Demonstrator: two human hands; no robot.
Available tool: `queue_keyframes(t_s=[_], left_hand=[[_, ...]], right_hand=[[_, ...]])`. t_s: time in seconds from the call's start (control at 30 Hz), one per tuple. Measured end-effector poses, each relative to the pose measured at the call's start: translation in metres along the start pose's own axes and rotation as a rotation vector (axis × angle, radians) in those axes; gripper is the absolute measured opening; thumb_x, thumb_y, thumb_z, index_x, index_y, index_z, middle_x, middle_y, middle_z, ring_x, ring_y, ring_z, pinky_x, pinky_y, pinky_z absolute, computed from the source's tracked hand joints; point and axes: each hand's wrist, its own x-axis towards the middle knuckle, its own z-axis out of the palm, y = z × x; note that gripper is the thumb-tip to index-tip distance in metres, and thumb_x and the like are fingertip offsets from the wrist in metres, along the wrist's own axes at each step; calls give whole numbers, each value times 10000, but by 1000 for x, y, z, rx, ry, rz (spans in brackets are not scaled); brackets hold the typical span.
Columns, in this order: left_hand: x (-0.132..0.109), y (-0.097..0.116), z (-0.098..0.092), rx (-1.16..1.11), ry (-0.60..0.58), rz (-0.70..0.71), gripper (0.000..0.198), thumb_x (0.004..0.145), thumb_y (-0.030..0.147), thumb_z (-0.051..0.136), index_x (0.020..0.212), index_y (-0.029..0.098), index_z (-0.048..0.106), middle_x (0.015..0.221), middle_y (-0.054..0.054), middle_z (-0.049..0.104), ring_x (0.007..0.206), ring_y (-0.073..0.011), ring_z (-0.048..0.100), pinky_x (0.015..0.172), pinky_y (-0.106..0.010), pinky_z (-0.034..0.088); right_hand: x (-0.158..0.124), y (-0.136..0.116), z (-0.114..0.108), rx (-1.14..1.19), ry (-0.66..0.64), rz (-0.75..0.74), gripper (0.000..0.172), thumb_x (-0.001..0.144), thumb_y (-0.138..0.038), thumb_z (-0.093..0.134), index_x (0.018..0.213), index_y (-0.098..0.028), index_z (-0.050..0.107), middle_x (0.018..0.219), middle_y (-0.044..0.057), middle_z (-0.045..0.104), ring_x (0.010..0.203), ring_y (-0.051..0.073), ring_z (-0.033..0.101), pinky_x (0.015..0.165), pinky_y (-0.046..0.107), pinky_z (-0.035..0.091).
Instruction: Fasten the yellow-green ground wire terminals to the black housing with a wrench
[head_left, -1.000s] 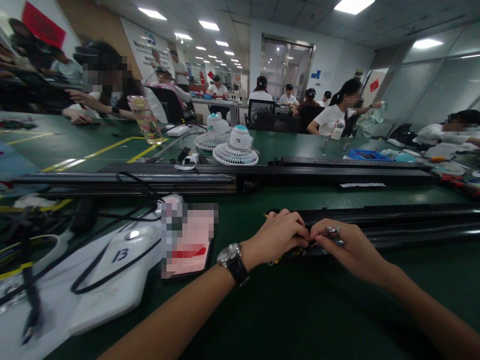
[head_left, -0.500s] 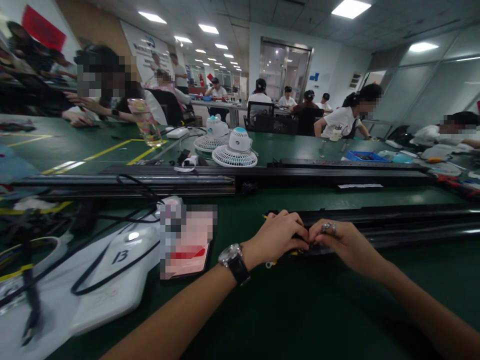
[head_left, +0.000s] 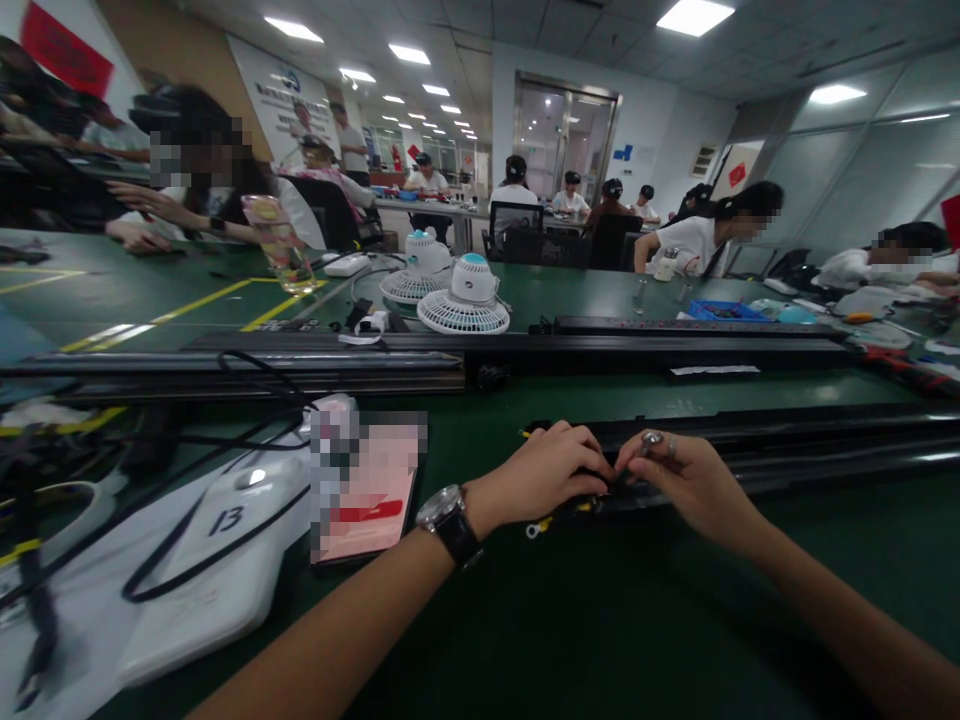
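Both my hands meet at the left end of a long black bar (head_left: 795,470) lying on the green table. My left hand (head_left: 551,472), with a watch on its wrist, is curled palm down over the bar's end, its fingers closed. What its fingertips grip is hidden. Thumb and index finger of my right hand (head_left: 679,485), which wears rings, pinch a thin dark piece (head_left: 621,474) too small to name, right beside the left fingertips. Below my left hand a metal ring terminal (head_left: 533,531) with a yellow sleeve sticks out.
A phone (head_left: 371,500) lies left of my left wrist, near a white device marked 13 (head_left: 225,520) and black cables (head_left: 142,560). More long bars (head_left: 525,345) cross the table behind. Two white fans (head_left: 465,300), a cup (head_left: 277,245) and a blue tray (head_left: 727,311) stand farther back. Several people sit around.
My right hand has tilted and opened out slightly, so the thin dark piece between its fingertips now shows. My left hand stays at the bar's end. The whole view has shifted slightly.
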Motion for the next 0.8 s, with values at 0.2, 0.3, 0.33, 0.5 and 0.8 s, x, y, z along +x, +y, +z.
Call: queue_keyframes(t_s=[0.2,0.3,0.33,0.5,0.8], left_hand=[[0,-1,4,12,23,-12,159,989,356,594,1067,319,728,1150,-10,614,1069,-226,528,843,-332,397],[0,-1,5,18,33,-15,149,980,355,611,1056,311,731,1151,-12,620,1071,-230,528,818,-325,391],[0,-1,6,20,36,-14,143,975,351,620,1053,310,732,1154,-12,622,1077,-231,526,814,-324,389],[0,0,5,23,49,-9,125,975,311,625,1034,302,735,1169,-2,628,1085,-227,525,804,-323,381],[-1,-2,7,23,61,2,112,971,277,633,1011,274,737,1150,-10,639,1062,-225,532,786,-329,378]], right_hand=[[-2,-4,11,76,59,26,116,963,-275,621,950,-206,712,904,32,711,761,178,716,694,307,607],[-4,-4,14,61,108,8,102,954,-274,637,952,-206,713,894,29,709,735,171,724,664,290,621],[-5,-4,14,45,119,-9,94,950,-268,642,956,-207,714,901,29,707,740,170,725,661,287,623],[-5,-7,16,-85,140,-114,85,946,-209,640,981,-219,716,903,25,697,732,155,708,628,265,599],[-4,-6,15,-190,108,-169,95,955,-204,628,999,-222,711,894,26,702,731,163,680,637,290,548]])
